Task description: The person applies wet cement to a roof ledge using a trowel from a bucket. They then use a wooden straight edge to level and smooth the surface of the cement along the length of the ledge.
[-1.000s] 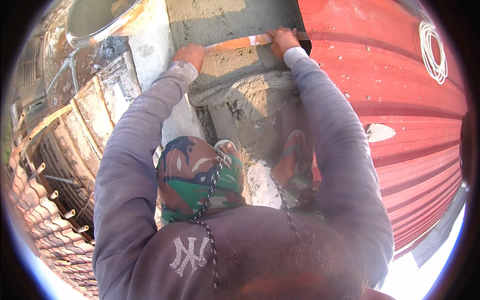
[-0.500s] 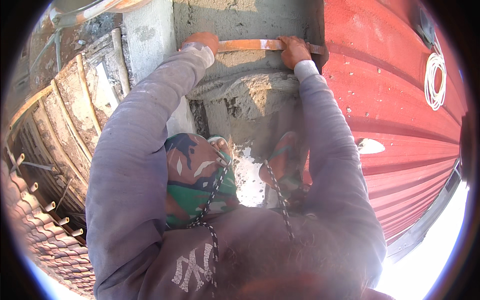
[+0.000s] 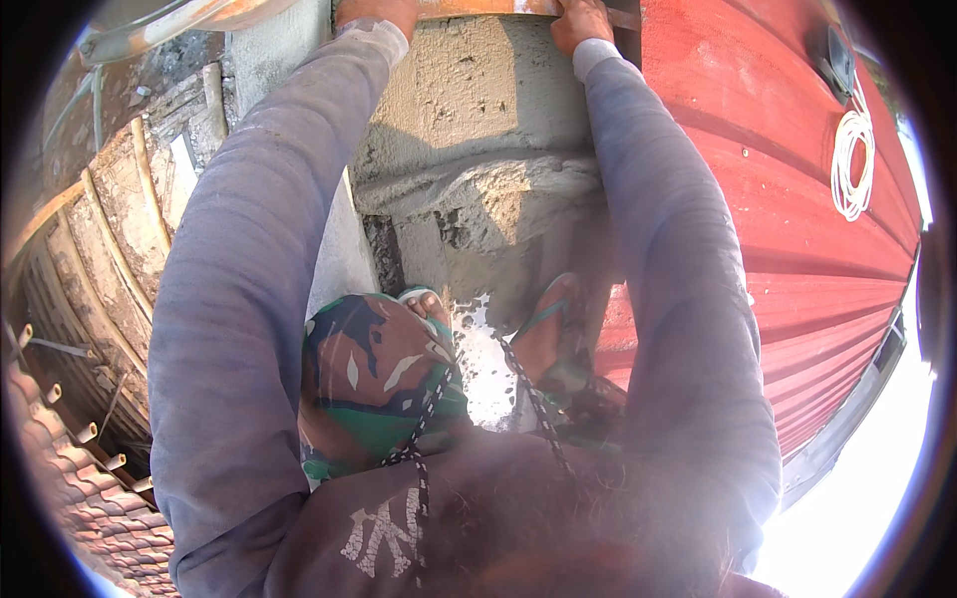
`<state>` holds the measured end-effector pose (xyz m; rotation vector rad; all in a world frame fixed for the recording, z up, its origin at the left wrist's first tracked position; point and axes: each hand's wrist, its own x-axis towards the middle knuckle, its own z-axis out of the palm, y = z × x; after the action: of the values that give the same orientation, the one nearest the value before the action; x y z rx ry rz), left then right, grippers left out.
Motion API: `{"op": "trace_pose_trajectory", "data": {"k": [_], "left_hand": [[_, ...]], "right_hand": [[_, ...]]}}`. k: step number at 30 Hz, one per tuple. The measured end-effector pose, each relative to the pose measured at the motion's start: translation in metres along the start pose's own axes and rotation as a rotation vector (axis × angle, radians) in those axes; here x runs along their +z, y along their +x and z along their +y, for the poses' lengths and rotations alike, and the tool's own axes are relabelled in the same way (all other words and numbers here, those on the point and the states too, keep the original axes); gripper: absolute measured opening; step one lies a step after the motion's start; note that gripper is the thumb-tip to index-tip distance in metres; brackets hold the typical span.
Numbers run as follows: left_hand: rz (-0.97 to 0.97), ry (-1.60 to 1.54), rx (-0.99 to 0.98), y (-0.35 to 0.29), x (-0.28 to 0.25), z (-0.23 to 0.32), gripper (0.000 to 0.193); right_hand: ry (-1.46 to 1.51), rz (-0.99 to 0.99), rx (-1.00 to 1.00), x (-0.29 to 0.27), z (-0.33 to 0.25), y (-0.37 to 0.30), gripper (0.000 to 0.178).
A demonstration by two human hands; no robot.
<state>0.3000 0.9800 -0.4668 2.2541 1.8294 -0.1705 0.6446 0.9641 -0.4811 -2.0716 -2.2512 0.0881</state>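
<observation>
- Orange-brown bar (image 3: 488, 8): at the top edge of view, lying crosswise over a strip of grey mortar (image 3: 454, 80), beside a red metal roof (image 3: 698, 90).
- Left hand (image 3: 377, 12) and right hand (image 3: 580, 25), spread apart, each appear to have a closed grip on the bar; how tightly, I cannot tell.
- Progress, as a judgement: mortar on the bar's near side looks fairly flat, so partly smoothed; the lumpy ridge (image 3: 488, 189) nearer the feet (image 3: 429, 302) looks unworked.
- Hard to make out: the top edge crops both hands, and the bar's left end and any mortar beyond are hidden; haze blurs the lower middle, and the sleeves (image 3: 239, 259) cover ground at both sides.
</observation>
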Motion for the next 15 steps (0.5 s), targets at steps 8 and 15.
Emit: {"op": "trace_pose_trajectory", "data": {"k": [8, 15], "left_hand": [[0.297, -0.102, -0.006, 0.01, 0.021, -0.009, 0.026], [0.031, 0.124, 0.091, -0.02, -0.036, 0.013, 0.028]], "right_hand": [[-0.027, -0.017, 0.001, -0.006, -0.003, 0.031, 0.034], [-0.146, -0.361, 0.101, -0.012, 0.008, 0.028, 0.035]]}}
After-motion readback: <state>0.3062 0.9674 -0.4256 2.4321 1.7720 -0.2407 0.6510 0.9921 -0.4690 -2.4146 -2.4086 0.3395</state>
